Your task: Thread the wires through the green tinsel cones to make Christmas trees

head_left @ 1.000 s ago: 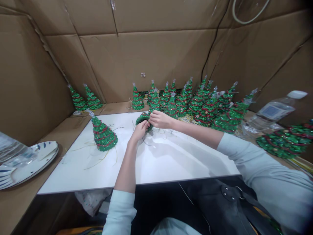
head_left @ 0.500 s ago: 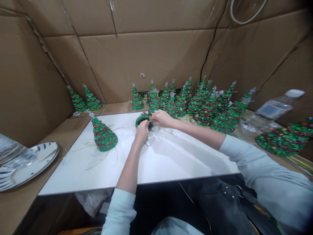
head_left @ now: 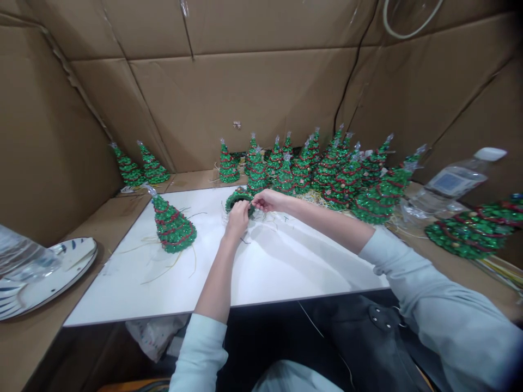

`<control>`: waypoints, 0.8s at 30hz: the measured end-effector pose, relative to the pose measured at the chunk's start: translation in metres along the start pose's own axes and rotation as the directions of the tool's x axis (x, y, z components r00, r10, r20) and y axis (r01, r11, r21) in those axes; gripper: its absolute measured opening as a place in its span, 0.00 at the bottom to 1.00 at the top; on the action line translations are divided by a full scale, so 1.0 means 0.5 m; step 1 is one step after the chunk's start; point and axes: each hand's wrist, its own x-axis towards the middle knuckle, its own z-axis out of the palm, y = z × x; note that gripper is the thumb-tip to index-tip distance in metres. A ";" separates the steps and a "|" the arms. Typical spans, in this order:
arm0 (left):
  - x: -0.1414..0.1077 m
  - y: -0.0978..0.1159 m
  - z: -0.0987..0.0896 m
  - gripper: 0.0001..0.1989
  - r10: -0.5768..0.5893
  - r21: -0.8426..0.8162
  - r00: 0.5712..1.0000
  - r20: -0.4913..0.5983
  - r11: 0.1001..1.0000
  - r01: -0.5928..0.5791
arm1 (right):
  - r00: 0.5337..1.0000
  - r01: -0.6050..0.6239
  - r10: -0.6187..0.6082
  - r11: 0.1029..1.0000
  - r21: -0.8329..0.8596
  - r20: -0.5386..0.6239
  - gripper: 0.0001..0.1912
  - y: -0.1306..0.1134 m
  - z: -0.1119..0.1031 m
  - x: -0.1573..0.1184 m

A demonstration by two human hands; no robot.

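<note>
A small green beaded Christmas tree (head_left: pixel 237 193) lies tipped over near the back of the white board, its dark hollow base facing me. My left hand (head_left: pixel 237 219) is closed on the near rim of that base. Just right of it, my right hand (head_left: pixel 268 201) pinches at the rim's right side, fingertips almost touching the left ones. Whatever is between those fingertips is too small to make out. Another tree with red garland (head_left: pixel 174 224) stands upright on the board to the left, loose wire ends spread around its foot.
Several finished-looking trees (head_left: pixel 302 171) stand in a cluster along the back. Two more trees (head_left: pixel 153 165) are at the back left. A plastic bottle (head_left: pixel 453 179) leans at the right. A plate (head_left: pixel 61 280) sits at the left edge. Cardboard walls (head_left: pixel 261 98) enclose the table.
My right hand has dropped slightly and turned, its fingers now lower beside the tipped tree's base. My left hand stays on the rim.
</note>
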 end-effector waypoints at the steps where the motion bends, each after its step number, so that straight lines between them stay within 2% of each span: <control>1: 0.000 0.000 -0.001 0.12 -0.012 -0.015 1.000 0.003 1.000 0.012 | 0.996 0.084 -0.087 0.988 -0.129 -0.022 0.10 0.004 0.001 -0.008; 2: 0.000 -0.001 -0.002 0.12 -0.023 -0.028 1.000 0.005 0.999 0.023 | 0.976 0.195 -0.214 0.938 -0.287 -0.038 0.10 0.009 0.002 -0.016; 3: 0.001 -0.001 -0.003 0.12 -0.033 -0.039 0.999 0.007 0.999 0.033 | 0.932 0.307 -0.360 0.841 -0.446 -0.038 0.11 0.014 0.001 -0.024; 4: 0.001 -0.002 -0.003 0.12 -0.040 -0.047 0.999 0.008 0.998 0.040 | 0.869 0.396 -0.495 0.718 -0.573 -0.020 0.13 0.020 0.000 -0.031; 6: 0.001 -0.002 -0.003 0.12 -0.047 -0.059 0.999 0.015 0.997 0.048 | 0.732 0.482 -0.678 0.453 -0.750 0.062 0.20 0.031 -0.005 -0.038; 7: 0.001 -0.002 -0.003 0.12 -0.046 -0.064 0.999 0.020 0.997 0.047 | 0.680 0.489 -0.725 0.340 -0.803 0.107 0.20 0.037 -0.008 -0.038; 9: 0.001 -0.001 -0.002 0.12 -0.041 -0.070 0.999 0.032 0.997 0.043 | 0.611 0.481 -0.770 0.175 -0.859 0.186 0.12 0.047 -0.015 -0.030; 11: 0.001 0.000 -0.002 0.12 -0.039 -0.065 0.998 0.040 0.997 0.041 | 0.554 0.498 -0.794 0.078 -0.864 0.248 0.11 0.056 -0.021 -0.019; 13: 0.001 0.000 -0.003 0.13 -0.042 -0.057 0.998 0.048 0.997 0.044 | 0.503 0.530 -0.816 0.030 -0.847 0.286 0.14 0.061 -0.026 -0.011; 15: 0.002 0.001 -0.004 0.13 -0.041 -0.058 0.998 0.052 0.997 0.044 | 0.482 0.550 -0.827 0.028 -0.835 0.290 0.14 0.064 -0.027 -0.009; 16: 0.002 0.002 -0.005 0.13 -0.036 -0.059 0.998 0.054 0.997 0.039 | 0.487 0.553 -0.827 0.043 -0.832 0.281 0.14 0.064 -0.026 -0.011; 18: 0.002 0.002 -0.005 0.13 -0.021 -0.055 0.998 0.055 0.998 0.024 | 0.529 0.549 -0.815 0.116 -0.828 0.237 0.13 0.061 -0.019 -0.018; 19: 0.002 0.002 -0.005 0.13 -0.012 -0.047 0.998 0.055 0.999 0.015 | 0.566 0.534 -0.802 0.181 -0.826 0.191 0.12 0.058 -0.014 -0.022; 21: 0.002 0.001 -0.004 0.13 0.003 -0.018 0.999 0.050 1.000 -0.002 | 0.669 0.469 -0.742 0.374 -0.800 0.045 0.10 0.052 -0.001 -0.027; 24: 0.002 0.001 -0.002 0.13 0.017 0.049 0.999 0.041 0.999 -0.019 | 0.846 0.293 -0.498 0.734 -0.613 -0.191 0.07 0.041 0.017 -0.023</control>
